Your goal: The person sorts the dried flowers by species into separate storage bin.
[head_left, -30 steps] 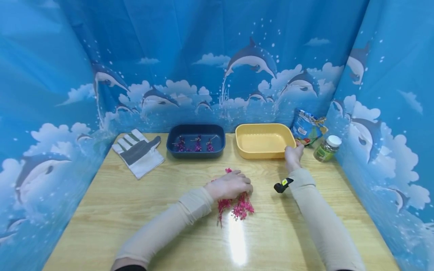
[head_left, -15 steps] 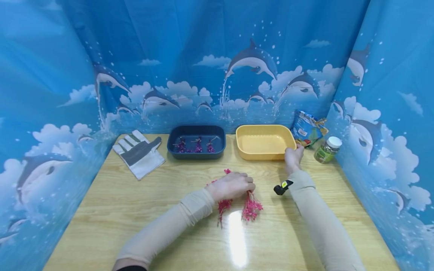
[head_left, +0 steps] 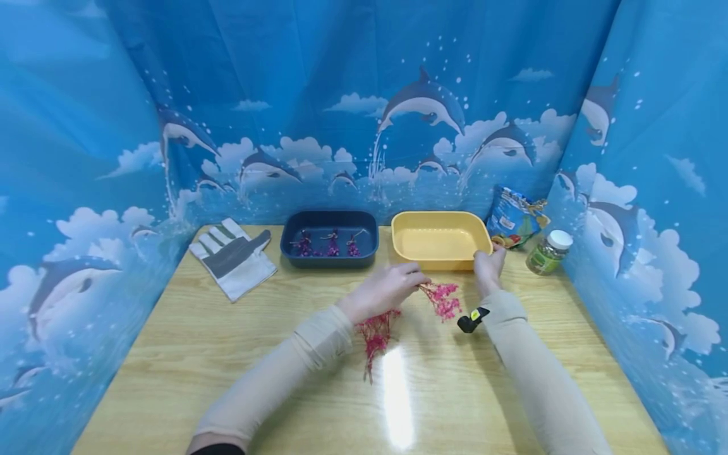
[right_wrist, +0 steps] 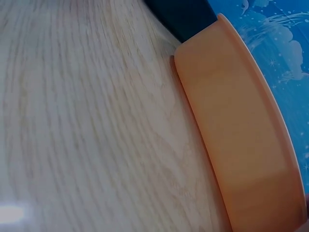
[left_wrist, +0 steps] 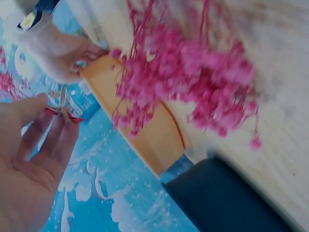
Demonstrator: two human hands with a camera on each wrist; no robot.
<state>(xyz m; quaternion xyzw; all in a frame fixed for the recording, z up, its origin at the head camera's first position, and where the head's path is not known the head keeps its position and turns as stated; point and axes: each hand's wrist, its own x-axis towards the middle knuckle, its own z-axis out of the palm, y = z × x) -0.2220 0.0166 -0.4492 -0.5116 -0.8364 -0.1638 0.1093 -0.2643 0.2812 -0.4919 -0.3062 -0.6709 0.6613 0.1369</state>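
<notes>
My left hand [head_left: 382, 292] pinches a small bunch of pink dried flowers [head_left: 443, 299] by its stems, raised over the table just in front of the yellow bin [head_left: 438, 263]. In the left wrist view a twine tie shows at the fingertips [left_wrist: 40, 102]. More pink dried flowers [head_left: 375, 335] lie on the table under the left wrist. They loom large in the left wrist view. My right hand [head_left: 489, 268] grips the yellow bin at its front right corner; the right wrist view shows mostly the bin's side wall [right_wrist: 236, 121]. Nothing lies inside the yellow bin.
A dark blue bin [head_left: 330, 260] with 3 purple flower bunches [head_left: 333, 242] stands left of the yellow one. Farther left lies a white and grey work glove [head_left: 233, 259]. A blue snack bag [head_left: 514, 218] and a lidded jar [head_left: 549, 251] stand at the right.
My left hand has drawn one pink bunch off to the right and lifted it toward the yellow bin. The yellow bin has shifted slightly left, with the right hand on it.
</notes>
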